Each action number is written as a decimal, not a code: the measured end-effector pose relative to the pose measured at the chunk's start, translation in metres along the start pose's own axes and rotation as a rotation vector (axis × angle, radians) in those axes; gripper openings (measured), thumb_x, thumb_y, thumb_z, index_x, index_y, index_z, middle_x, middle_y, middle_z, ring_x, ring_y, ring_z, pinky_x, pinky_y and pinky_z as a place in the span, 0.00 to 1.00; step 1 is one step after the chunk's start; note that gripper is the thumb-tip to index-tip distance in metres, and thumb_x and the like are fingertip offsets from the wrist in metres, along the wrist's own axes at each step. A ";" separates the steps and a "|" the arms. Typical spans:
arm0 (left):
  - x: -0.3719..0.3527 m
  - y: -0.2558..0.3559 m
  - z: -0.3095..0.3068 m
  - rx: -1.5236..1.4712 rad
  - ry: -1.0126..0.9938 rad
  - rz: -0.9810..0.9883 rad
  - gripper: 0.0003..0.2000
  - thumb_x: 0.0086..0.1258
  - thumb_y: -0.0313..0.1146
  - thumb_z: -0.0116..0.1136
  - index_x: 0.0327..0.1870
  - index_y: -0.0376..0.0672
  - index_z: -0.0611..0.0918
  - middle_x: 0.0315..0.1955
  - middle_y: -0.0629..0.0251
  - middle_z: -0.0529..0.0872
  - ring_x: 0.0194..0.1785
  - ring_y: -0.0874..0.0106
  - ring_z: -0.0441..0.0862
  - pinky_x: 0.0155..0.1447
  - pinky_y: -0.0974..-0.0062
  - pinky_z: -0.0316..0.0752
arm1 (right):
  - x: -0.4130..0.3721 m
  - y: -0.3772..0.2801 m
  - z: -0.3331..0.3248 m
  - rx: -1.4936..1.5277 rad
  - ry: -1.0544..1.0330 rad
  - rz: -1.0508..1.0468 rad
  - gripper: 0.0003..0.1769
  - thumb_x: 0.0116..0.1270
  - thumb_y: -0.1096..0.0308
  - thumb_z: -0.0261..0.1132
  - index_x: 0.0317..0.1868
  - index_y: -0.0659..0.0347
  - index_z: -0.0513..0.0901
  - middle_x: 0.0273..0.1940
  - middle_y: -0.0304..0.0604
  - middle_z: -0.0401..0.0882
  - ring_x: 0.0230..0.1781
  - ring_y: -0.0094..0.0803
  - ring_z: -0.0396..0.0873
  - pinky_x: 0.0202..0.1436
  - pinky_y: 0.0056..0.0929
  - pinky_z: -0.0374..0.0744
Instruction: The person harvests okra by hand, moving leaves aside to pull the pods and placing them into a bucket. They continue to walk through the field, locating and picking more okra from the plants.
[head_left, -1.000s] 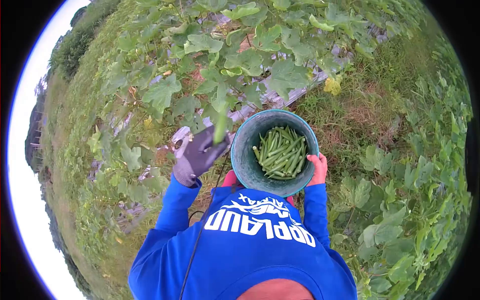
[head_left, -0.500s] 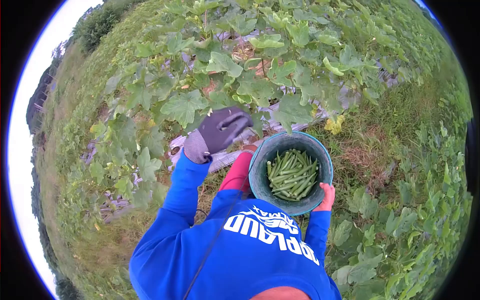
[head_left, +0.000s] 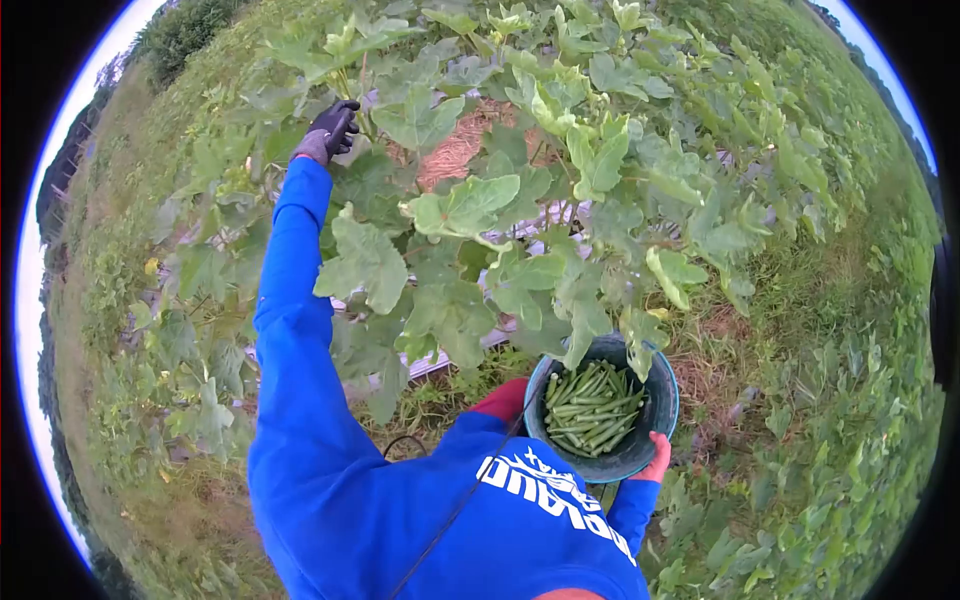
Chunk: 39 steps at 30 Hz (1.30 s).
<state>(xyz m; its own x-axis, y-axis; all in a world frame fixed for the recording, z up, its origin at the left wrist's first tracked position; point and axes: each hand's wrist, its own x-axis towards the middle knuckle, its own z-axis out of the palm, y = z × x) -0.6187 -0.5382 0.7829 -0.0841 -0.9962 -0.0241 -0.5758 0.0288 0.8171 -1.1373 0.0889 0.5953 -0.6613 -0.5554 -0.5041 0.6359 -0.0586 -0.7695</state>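
My left hand point(head_left: 333, 131), in a dark glove with a grey cuff, reaches far out among the leaves of a tall okra plant point(head_left: 420, 118). Its fingers are curled together beside a stem; what is in them, if anything, is too small to make out. Low on the right, my bare right hand point(head_left: 657, 455) grips the rim of a dark bucket point(head_left: 655, 400) with a blue-green edge, close against my body. Inside the bucket lies a heap of green okra pods point(head_left: 592, 408). A leaf hangs over the bucket's far rim.
Broad-leaved plants stand in a row in front of me, with pale plastic mulch point(head_left: 430, 364) and dry straw point(head_left: 465, 145) beneath. Grass point(head_left: 760, 290) runs along the right, beside more low plants point(head_left: 770, 510). A thin dark cord point(head_left: 455, 508) crosses my blue shirt.
My left hand has moved from near the bucket, forward and left into the upper leaves, and my arm has straightened. The bucket sits slightly lower in view, still held by my right hand.
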 end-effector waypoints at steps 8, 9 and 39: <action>0.066 -0.073 0.044 0.150 0.139 -0.036 0.21 0.67 0.46 0.49 0.59 0.50 0.75 0.32 0.58 0.84 0.26 0.70 0.81 0.33 0.70 0.76 | 0.037 -0.076 0.074 0.017 0.132 0.192 0.13 0.60 0.59 0.59 0.39 0.60 0.77 0.43 0.42 0.79 0.46 0.35 0.78 0.56 0.36 0.76; 0.065 -0.075 0.047 0.150 0.120 -0.040 0.21 0.67 0.46 0.49 0.59 0.50 0.75 0.32 0.58 0.84 0.26 0.70 0.81 0.33 0.70 0.76 | 0.049 -0.074 0.061 -0.040 0.148 0.093 0.13 0.61 0.59 0.58 0.38 0.60 0.77 0.42 0.41 0.79 0.46 0.33 0.77 0.55 0.35 0.76; -0.278 0.159 0.077 -0.592 -0.082 -0.447 0.11 0.68 0.39 0.47 0.34 0.39 0.75 0.18 0.61 0.74 0.14 0.74 0.69 0.17 0.81 0.63 | 0.160 -0.145 0.086 0.019 -0.109 0.270 0.16 0.57 0.65 0.62 0.44 0.63 0.75 0.40 0.42 0.77 0.42 0.32 0.77 0.49 0.32 0.77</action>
<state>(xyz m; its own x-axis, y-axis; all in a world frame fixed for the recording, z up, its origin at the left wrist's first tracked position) -0.7491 -0.2499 0.8752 -0.0188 -0.8922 -0.4513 -0.0366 -0.4505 0.8920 -1.3009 -0.0632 0.6600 -0.4213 -0.6391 -0.6435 0.7910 0.0881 -0.6054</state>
